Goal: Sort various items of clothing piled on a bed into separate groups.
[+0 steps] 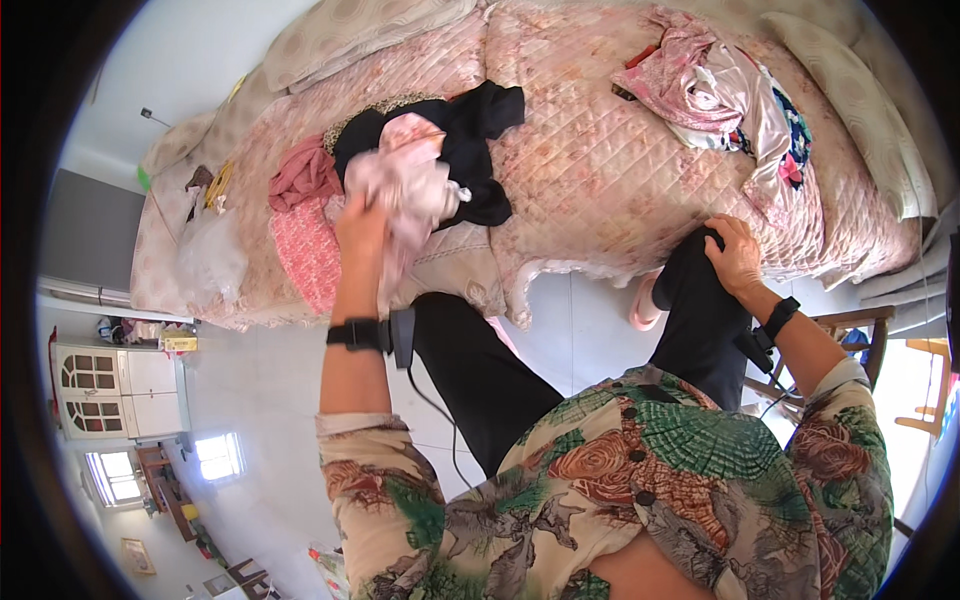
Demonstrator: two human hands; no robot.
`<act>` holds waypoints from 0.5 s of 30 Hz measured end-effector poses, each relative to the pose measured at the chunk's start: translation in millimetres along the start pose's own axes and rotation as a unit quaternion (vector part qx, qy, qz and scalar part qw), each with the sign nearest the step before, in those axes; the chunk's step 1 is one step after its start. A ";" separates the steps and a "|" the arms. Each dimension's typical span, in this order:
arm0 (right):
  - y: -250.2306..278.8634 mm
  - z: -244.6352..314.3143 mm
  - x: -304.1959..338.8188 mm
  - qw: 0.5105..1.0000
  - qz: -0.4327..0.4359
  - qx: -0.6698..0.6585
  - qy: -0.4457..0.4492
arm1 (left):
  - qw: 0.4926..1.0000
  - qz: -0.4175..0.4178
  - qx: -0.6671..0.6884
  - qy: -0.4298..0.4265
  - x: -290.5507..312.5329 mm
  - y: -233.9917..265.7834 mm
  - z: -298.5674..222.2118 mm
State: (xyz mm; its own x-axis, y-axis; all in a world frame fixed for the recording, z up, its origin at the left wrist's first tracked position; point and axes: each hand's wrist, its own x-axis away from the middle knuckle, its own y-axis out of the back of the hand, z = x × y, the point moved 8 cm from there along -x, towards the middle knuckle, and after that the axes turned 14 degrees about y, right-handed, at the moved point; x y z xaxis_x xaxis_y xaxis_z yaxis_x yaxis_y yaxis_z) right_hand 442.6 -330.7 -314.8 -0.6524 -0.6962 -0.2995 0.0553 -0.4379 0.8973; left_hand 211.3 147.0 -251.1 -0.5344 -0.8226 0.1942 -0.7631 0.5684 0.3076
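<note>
My left hand (360,228) grips a pale pink garment (405,185), smeared by motion, above a pile on the left part of the bed. Beneath it a black garment (487,112) is spread out. A rose-pink cloth (303,175) and a coral-pink knitted piece (303,250) lie beside it, and a leopard-print edge (375,113) shows behind. On my right knee rests my right hand (736,255), holding nothing, its fingers laid over the black trousers (690,310).
A second heap of clothes (715,95), pink satin and dark floral, lies on the quilted bedspread (580,150) at the right. A clear plastic bag (212,255) sits at the bed's left end. A wooden chair (875,340) stands at my right, a white cabinet (120,390) far left.
</note>
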 end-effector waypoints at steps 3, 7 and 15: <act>-2.5 -4.7 1.2 1.000 0.003 0.002 -0.005 | 0.982 0.084 0.123 -0.120 20.6 -75.6 -132.4; -1.9 1.2 -2.1 1.000 -0.009 0.008 0.010 | 0.883 0.293 0.073 -0.360 81.3 -171.8 -221.9; -4.3 5.8 -5.0 1.000 -0.009 -0.001 0.021 | 0.921 0.014 -0.332 -0.202 4.5 -121.3 -51.8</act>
State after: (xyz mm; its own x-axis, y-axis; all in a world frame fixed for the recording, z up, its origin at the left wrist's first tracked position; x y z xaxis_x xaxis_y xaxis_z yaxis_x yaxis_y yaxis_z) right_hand 441.3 -322.0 -315.3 -0.6216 -0.7108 -0.3292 0.0451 -0.4521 0.8908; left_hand 320.2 73.5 -239.3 -0.7443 -0.6585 -0.1115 -0.4284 0.3427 0.8361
